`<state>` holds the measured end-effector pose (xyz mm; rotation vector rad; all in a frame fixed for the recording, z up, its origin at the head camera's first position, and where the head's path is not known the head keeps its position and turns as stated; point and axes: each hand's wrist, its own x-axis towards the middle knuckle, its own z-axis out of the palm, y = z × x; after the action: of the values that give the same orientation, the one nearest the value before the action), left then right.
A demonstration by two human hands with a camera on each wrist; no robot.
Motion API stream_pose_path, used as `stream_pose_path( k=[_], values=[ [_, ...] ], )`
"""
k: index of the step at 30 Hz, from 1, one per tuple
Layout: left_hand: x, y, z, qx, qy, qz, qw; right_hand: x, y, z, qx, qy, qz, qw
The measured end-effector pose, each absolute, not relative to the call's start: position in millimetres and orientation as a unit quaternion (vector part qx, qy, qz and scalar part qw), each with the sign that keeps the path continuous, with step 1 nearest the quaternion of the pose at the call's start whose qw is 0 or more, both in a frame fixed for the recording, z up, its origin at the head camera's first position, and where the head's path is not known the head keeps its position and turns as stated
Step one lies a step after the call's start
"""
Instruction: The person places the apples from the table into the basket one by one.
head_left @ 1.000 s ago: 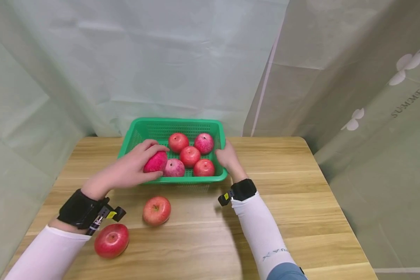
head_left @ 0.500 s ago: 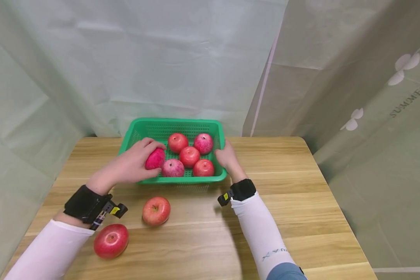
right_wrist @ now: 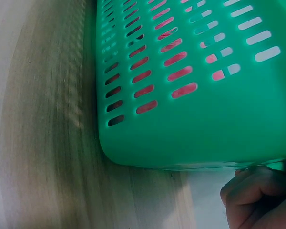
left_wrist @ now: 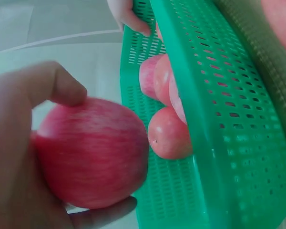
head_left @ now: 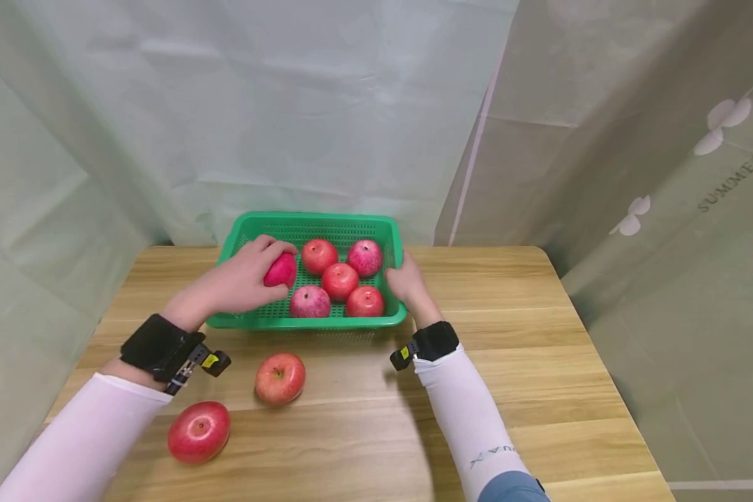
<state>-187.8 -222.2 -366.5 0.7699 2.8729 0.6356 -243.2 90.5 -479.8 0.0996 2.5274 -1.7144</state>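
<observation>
Being lowered into the green basket [head_left: 314, 224], a deep pink apple [head_left: 280, 270] is being gripped by the left hand [head_left: 241, 282], whose thumb and fingers are curled round it; in the left wrist view the apple [left_wrist: 90, 150] is seen being held clear of the basket's mesh floor [left_wrist: 174, 191], at the basket's left side, just beside the pink-streaked apple [head_left: 309, 302] lying at the front wall. The basket's right rim is being held steady by the right hand [head_left: 408, 282], its fingers curled over the edge, as the right wrist view [right_wrist: 260, 198] suggests. The placing step is judged to be in hand: the next move is thought to call for setting the fruit down in the bare patch left of the four other apples in the basket and easing the fingers off without nudging them. The apple is nearly round, so no long axis is being shown; which way its stem end is pointing cannot be told. Two more apples [head_left: 279, 378] [head_left: 199, 431] are lying on the wooden table [head_left: 539, 362] in front of the basket.
</observation>
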Motion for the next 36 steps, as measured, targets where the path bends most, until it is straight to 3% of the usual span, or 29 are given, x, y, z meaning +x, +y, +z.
stream_pose_path(
  k=[21, 36],
  values=[
    [-231, -203, -377, 0.141, 0.966, 0.153, 0.152, -243, 91, -479, 0.042, 0.825, -0.561, 0.045],
    [-239, -199, -390, 0.104, 0.967, 0.174, 0.155, -244, 91, -479, 0.038, 0.823, -0.565, 0.046]
  ],
)
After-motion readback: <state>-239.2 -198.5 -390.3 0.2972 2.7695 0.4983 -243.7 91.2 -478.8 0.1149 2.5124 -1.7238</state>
